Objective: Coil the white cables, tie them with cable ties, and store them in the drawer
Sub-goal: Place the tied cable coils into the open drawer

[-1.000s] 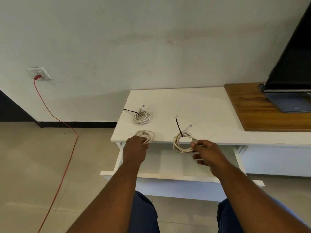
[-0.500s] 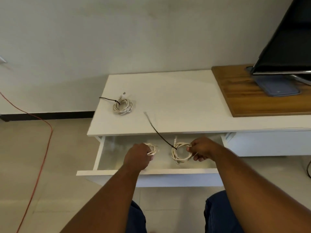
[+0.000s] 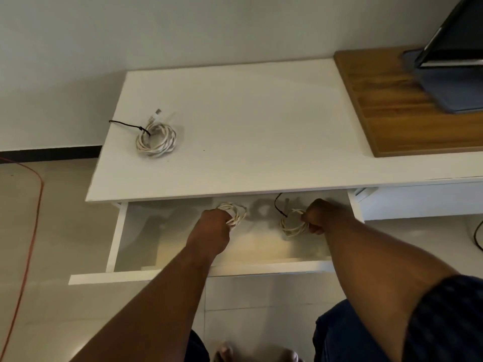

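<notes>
1. Both hands are low in the open drawer (image 3: 183,272) at lower centre of the frame. The left hand (image 3: 211,227) curls its fingers round one white coil (image 3: 236,211). The right hand (image 3: 317,216) is clenched on the right edge of a second coil (image 3: 290,227).
2. Both bundles hang toward the drawer's back; I cannot tell whether they touch its floor.
3. These cables look light, limp and a little springy. A black cable tie (image 3: 277,205) binds the right one, so it should lift as one ring. No tie shows on the left one, so that coil may spring apart if released.
4. Farther off, upper left on the white cabinet top (image 3: 261,121), a third coil (image 3: 156,139) lies untouched. Its black tie tail (image 3: 125,124) points left. Pinching all its loops near the tie seems the safest hold.
5. At far right stand a wooden board (image 3: 392,121) and a dark screen (image 3: 460,35).
</notes>
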